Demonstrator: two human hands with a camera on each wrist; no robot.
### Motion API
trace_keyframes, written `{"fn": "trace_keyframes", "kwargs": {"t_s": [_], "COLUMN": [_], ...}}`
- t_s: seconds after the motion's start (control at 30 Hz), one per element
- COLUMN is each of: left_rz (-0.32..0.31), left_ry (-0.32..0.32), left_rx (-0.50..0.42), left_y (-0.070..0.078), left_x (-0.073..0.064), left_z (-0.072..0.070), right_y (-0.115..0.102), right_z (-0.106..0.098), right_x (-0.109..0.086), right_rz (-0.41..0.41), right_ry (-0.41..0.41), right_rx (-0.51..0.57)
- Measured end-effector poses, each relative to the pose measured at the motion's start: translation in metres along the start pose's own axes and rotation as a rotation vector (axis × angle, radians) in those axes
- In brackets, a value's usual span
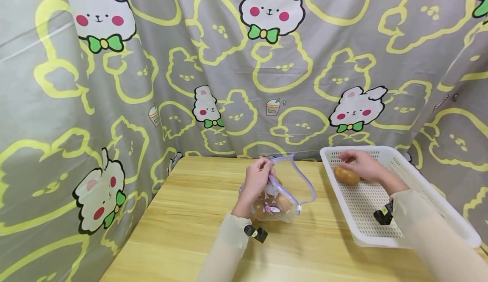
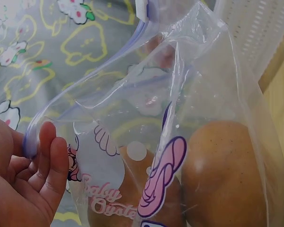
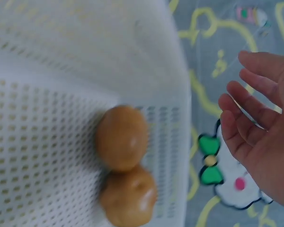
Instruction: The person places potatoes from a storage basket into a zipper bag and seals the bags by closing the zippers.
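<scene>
Left hand (image 1: 257, 178) pinches a clear, purple-rimmed plastic bag (image 1: 280, 214), likely keeping it gaping; empty, relaxed right hand (image 1: 361, 164) hovers near round brown objects (image 3: 121, 138) in a white perforated basket (image 1: 371, 201).

In the basket (image 3: 42, 151), both potatoes (image 3: 122, 137) blur in the right wrist view; beside it, the edge crops the right hand (image 3: 270, 146). Left of the basket, the left hand (image 1: 257, 176) partly hides the bag (image 1: 278, 201), its bottom cropped in the left wrist view
</scene>
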State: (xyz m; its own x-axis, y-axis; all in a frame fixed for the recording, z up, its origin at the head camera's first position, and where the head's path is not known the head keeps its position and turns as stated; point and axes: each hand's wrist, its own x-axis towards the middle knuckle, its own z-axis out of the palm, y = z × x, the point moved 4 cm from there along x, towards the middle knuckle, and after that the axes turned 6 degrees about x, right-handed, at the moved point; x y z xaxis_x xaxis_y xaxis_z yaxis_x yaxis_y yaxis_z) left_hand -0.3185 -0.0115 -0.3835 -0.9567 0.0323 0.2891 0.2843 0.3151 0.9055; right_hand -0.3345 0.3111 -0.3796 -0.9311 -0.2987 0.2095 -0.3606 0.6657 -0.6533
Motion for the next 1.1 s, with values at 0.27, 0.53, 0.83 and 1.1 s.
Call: {"fn": "trace_keyframes", "kwargs": {"t_s": [0.27, 0.53, 0.83, 1.1], "left_rz": [0.007, 0.000, 0.028, 0.004], "left_ry": [-0.013, -0.013, -0.025, -0.014], "left_rx": [-0.019, -0.054, -0.048, -0.048], "left_y": [-0.001, -0.003, 0.000, -0.003], "left_x": [-0.003, -0.004, -0.003, -0.004], "left_z": [0.001, 0.005, 0.005, 0.000], "right_y": [0.043, 0.066, 0.087, 0.087], "right_z": [0.003, 0.006, 0.010, 0.018], "right_x": [0.002, 0.001, 0.001, 0.009], "right_rz": [0.084, 0.131, 0.183, 0.163], "right_ry": [-0.045, -0.079, -0.098, -0.107], "right_rx": [-0.002, -0.060, -0.039, -0.105]}}
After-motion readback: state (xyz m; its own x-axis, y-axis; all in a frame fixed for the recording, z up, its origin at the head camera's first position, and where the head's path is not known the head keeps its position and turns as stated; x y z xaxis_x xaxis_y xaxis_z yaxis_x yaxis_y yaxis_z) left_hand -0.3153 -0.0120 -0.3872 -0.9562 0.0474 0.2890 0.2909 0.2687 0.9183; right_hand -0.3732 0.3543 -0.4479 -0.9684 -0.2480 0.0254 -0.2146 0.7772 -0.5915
